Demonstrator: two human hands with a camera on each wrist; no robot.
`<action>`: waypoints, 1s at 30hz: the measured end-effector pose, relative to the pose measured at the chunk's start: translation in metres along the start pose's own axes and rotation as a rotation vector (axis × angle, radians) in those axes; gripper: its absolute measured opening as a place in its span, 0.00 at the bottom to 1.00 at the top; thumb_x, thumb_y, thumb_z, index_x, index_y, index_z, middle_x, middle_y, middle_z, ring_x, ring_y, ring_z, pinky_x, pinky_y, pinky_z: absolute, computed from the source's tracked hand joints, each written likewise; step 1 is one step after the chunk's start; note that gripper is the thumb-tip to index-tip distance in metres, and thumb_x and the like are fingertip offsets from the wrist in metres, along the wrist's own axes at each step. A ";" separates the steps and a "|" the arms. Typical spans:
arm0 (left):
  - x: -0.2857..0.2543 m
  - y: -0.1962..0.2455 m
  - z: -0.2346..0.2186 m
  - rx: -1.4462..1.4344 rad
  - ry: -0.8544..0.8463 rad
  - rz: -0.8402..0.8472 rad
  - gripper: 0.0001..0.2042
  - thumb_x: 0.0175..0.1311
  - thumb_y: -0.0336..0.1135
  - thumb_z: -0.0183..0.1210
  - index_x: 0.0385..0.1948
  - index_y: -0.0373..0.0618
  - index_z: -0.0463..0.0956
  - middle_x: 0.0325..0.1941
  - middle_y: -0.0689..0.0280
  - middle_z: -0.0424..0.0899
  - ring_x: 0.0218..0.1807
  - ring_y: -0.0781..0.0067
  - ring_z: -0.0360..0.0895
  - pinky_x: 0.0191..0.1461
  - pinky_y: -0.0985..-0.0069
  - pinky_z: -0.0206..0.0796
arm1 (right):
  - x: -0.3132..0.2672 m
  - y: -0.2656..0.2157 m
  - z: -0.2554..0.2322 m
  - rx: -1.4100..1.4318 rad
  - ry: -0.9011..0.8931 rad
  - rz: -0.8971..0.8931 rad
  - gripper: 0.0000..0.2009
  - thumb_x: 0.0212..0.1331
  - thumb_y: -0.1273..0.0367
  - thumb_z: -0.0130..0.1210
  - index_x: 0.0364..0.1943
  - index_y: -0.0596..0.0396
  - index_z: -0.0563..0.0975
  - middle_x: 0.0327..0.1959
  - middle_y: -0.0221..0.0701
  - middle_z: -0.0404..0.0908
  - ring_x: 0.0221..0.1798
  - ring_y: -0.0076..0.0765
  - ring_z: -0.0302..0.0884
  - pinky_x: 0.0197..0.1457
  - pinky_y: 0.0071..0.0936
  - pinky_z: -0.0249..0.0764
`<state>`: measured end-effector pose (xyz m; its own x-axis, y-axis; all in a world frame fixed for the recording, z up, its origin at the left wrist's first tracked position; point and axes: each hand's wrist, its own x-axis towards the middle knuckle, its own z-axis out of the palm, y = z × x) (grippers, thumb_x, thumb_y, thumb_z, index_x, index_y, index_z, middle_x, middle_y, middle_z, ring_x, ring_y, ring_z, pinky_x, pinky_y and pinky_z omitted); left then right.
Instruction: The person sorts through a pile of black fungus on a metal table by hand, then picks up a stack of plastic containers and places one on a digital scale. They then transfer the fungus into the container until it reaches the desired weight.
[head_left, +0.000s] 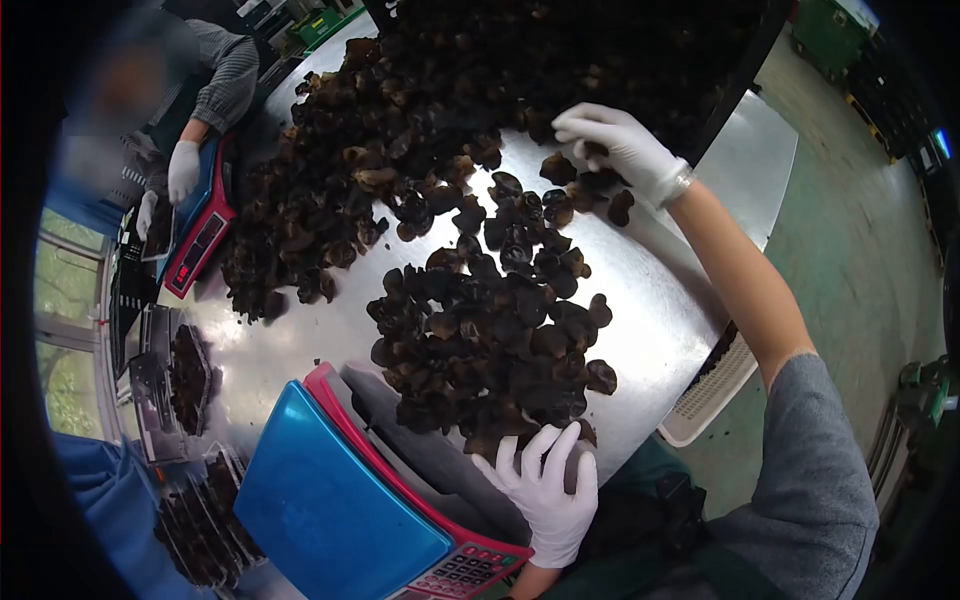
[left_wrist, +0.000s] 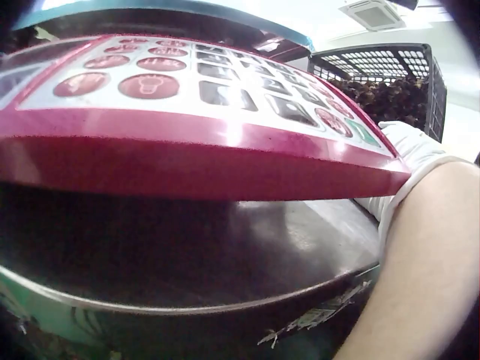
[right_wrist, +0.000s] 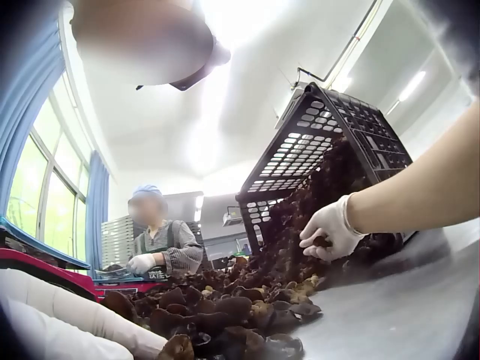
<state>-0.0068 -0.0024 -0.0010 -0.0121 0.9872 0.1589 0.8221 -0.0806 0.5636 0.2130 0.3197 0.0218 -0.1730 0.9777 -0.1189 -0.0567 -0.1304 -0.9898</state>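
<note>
A heap of dark brown wood ear mushrooms (head_left: pixel 490 330) lies on the metal table. At its near edge, my white-gloved left hand (head_left: pixel 545 490) rests with fingers spread over the mushrooms. Brown mushroom shows between its thumb and forefinger. Farther off, my gloved right hand (head_left: pixel 625 150) is at the edge of the larger pile, beside the black crate. The right wrist view shows the right hand (right_wrist: pixel 334 229) with curled fingers holding a small dark wood ear mushroom (right_wrist: pixel 322 241). Straight white fingers (right_wrist: pixel 82 315) of the left hand appear low at left there, against the mushrooms.
A red and blue scale (head_left: pixel 340 500) stands left of my left hand, its keypad (left_wrist: pixel 202 79) close in the left wrist view. A tipped black crate (right_wrist: pixel 360 124) spills mushrooms. Another person (head_left: pixel 185 170) works by a second scale (head_left: pixel 205 235). Filled clear trays (head_left: pixel 190 380) stand at left.
</note>
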 end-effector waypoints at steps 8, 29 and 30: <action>0.000 0.000 0.000 -0.004 0.004 0.009 0.18 0.51 0.37 0.65 0.47 0.59 0.83 0.51 0.74 0.76 0.62 0.56 0.62 0.78 0.39 0.26 | 0.013 -0.008 0.011 -0.748 -0.232 -0.123 0.11 0.56 0.74 0.59 0.43 0.58 0.81 0.36 0.32 0.81 0.38 0.29 0.81 0.45 0.28 0.78; -0.003 -0.005 0.005 0.020 0.034 0.045 0.19 0.54 0.39 0.64 0.51 0.59 0.82 0.55 0.74 0.75 0.66 0.54 0.62 0.78 0.39 0.26 | -0.122 -0.018 0.017 -0.668 0.279 -0.667 0.11 0.61 0.76 0.59 0.47 0.57 0.75 0.44 0.36 0.75 0.47 0.37 0.76 0.52 0.29 0.74; -0.003 -0.005 0.005 0.018 0.030 0.047 0.19 0.54 0.40 0.64 0.51 0.59 0.82 0.55 0.74 0.75 0.66 0.54 0.62 0.78 0.39 0.26 | -0.151 -0.029 0.003 -0.980 0.459 -0.944 0.11 0.60 0.80 0.59 0.46 0.58 0.76 0.47 0.35 0.75 0.46 0.31 0.77 0.49 0.27 0.75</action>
<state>-0.0078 -0.0042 -0.0080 0.0100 0.9778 0.2094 0.8321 -0.1242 0.5405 0.2380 0.1754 0.0682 -0.1159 0.6232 0.7734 0.7511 0.5645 -0.3423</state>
